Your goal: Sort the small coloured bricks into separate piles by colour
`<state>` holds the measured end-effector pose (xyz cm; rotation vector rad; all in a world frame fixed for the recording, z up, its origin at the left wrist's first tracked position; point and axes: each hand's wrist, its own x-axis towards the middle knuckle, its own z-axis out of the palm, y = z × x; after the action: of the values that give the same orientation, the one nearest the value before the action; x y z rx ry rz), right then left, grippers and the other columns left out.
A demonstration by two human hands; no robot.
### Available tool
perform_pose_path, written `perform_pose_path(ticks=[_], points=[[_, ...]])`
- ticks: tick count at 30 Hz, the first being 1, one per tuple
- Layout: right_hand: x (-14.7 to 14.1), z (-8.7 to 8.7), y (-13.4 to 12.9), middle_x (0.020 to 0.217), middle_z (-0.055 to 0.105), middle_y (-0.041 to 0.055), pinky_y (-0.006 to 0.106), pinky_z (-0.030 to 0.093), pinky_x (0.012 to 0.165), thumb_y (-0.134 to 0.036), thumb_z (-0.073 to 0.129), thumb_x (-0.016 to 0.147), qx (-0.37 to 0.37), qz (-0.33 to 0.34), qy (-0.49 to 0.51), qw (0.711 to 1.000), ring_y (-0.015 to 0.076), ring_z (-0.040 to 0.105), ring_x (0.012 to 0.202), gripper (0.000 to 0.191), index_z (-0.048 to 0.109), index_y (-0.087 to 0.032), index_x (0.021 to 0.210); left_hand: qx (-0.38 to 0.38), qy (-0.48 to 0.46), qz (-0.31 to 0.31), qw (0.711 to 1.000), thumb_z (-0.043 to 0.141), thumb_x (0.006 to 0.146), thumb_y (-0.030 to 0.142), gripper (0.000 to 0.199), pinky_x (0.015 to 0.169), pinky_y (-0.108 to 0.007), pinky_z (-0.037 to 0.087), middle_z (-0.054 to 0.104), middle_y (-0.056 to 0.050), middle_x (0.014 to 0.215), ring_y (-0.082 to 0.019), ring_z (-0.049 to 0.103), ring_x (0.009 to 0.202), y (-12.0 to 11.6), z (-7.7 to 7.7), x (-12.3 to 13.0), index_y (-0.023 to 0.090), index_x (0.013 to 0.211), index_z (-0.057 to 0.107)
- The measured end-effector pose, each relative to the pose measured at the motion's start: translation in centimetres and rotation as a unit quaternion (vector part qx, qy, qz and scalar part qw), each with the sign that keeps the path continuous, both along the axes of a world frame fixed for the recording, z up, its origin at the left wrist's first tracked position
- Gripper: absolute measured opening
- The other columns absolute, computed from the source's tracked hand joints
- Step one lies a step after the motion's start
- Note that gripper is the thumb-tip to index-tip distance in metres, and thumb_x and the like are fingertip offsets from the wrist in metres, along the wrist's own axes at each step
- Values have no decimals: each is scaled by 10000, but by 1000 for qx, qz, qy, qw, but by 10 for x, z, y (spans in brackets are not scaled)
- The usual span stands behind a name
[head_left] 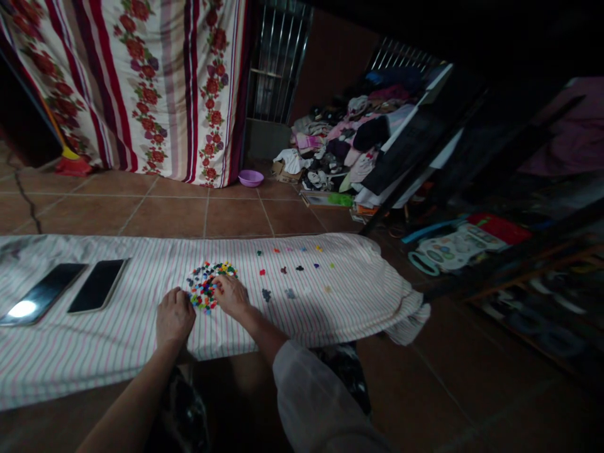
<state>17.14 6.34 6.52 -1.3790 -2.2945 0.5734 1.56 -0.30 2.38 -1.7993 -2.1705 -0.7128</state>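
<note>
Apparently I am picking through the pile of tiny coloured pieces [206,289] between my hands. My right hand [231,296] bunches over it, my left hand [175,316] curls beside it; whether either grips one, I cannot tell. Singling one out calls for a fine pinch; small clusters [267,294] lie right of both.

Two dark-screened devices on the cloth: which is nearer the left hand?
The glare-free device, lying between the left hand and the other device, which shows a bright spot.
</note>
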Motion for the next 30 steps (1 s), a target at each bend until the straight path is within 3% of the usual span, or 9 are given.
perform_pose_path(ticks=[6,13,23,30], points=[[30,-6,14,1050,693,20,240,441,909,-100,519,854,16,-36,16,999,151,605,1022,279,667,-230,1052,-2,-1,-2,1000,375,896,202,177,730,-370,413,619,-132,959,-262,553,894,0,-3,-1,165,873,546],[99,-16,53,1025,698,41,245,465,857,-100,496,863,51,-122,37,991,144,632,933,302,687,-212,1067,-14,17,-2,1000,390,888,203,155,763,-380,432,629,-136,1008,-262,572,934,0,-5,-3,167,895,541],[206,-4,107,1016,713,53,233,445,823,-165,481,884,46,-295,-29,954,159,631,938,316,719,-219,1085,-10,44,2,999,374,900,225,172,797,-393,450,638,-152,1104,-281,590,1001,2,-13,-5,172,924,536],[241,1,136,988,727,94,230,438,795,-143,482,876,33,-361,-84,928,173,646,913,332,747,-194,1068,10,71,-9,997,394,891,222,154,824,-396,469,638,-148,1095,-279,604,988,3,-17,-8,181,944,532]])
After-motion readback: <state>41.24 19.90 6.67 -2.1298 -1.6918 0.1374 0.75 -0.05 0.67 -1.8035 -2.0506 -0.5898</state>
